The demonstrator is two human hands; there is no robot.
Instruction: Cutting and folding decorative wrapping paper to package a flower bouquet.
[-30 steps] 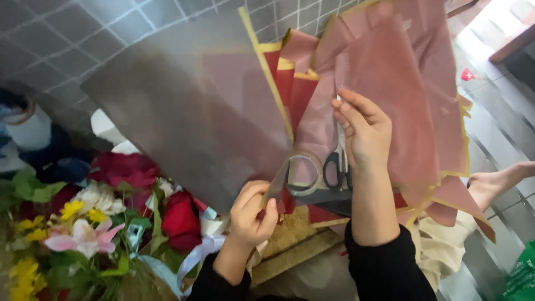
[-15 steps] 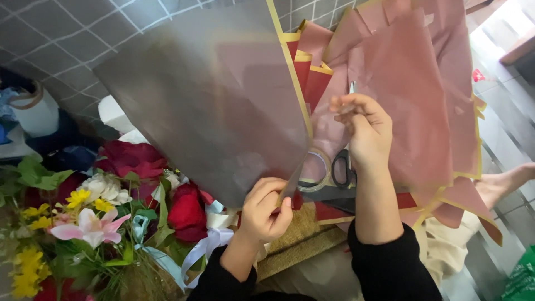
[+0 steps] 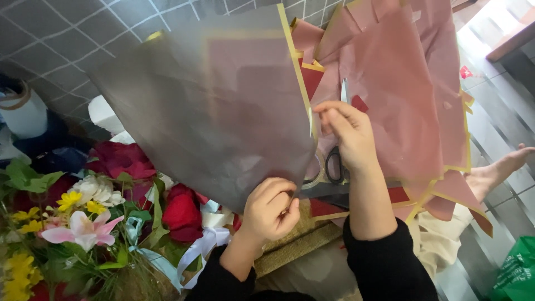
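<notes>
right hand (image 3: 345, 131) risen — pinching sheet (image 3: 212, 100) edge

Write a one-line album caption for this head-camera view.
Left hand and right hand hold up a translucent grey wrapping sheet above roses and scissors.

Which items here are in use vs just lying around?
In use: left hand and right hand on grey sheet; pink sheets.
Lying about: scissors, flowers, white ribbon, green bag.
</notes>
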